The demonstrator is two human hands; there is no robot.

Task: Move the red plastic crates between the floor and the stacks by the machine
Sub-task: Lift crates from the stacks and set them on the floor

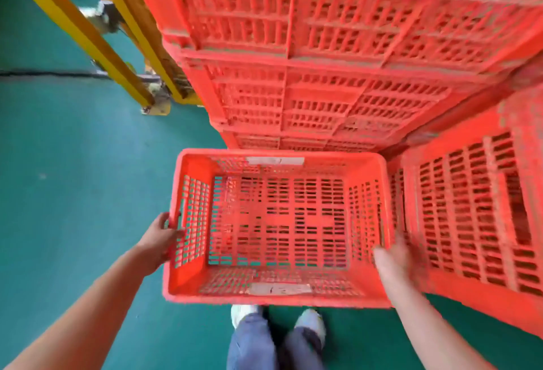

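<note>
An empty red plastic crate point(279, 299) with slotted walls and floor is in front of me, open side up, with white labels on its near and far walls. My left hand point(160, 237) grips the crate's left rim, thumb inside and fingers outside. My right hand point(395, 255) is blurred at the right rim; I cannot make out its fingers. A tall stack of red crates point(308, 61) rises just behind the held crate. A second red stack point(476, 217) stands close on the right, almost touching it.
A yellow machine frame point(97, 37) with bolted feet stands at the left on the green floor point(73, 178). A black cable point(44, 73) runs along the floor to it. My feet in white shoes point(311, 322) are below the crate.
</note>
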